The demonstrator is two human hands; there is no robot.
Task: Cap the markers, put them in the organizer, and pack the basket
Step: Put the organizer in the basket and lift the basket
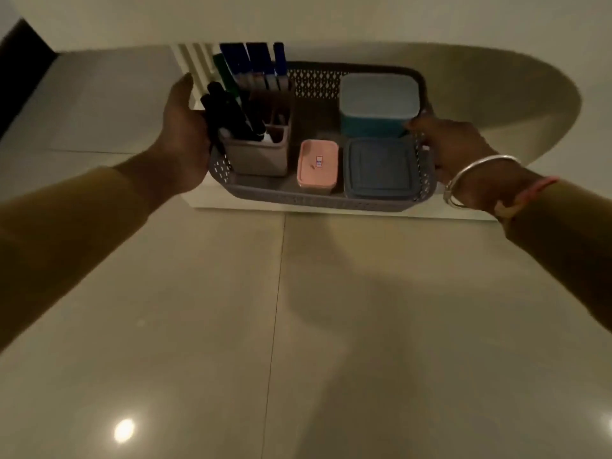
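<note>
The basket (318,202) is a shallow grey plastic tray with rounded corners and lattice-pierced walls, held between the two hands by its short ends. The left hand (185,137) wraps its left end, thumb raised and fingers hidden behind the rim. The right hand (463,150) curls over the right rim, clamped on it. Just inside the left hand stands the organizer (261,157), a matte grey-beige box split into compartments. The capped markers fan out of it: black markers (228,111) lean toward the left thumb, a green marker (225,74) sits behind them, and blue markers (255,61) stand furthest from both hands. Midway between the hands lies a small pink box (318,164) with rounded corners and a label on its lid. Just beside the right hand's knuckles sits a flat blue-grey container (381,167), square and lidded. Beyond it, by the right fingertips, is a taller teal tub (377,97) with a pale lid. A smooth silver bangle (480,170) circles the right wrist, and mustard sleeves (66,220) cover both forearms. Under the basket shows a white slab (364,215); whether the basket touches it cannot be told. Nearer the person than the hands spreads a glossy beige tiled floor (198,326).
</note>
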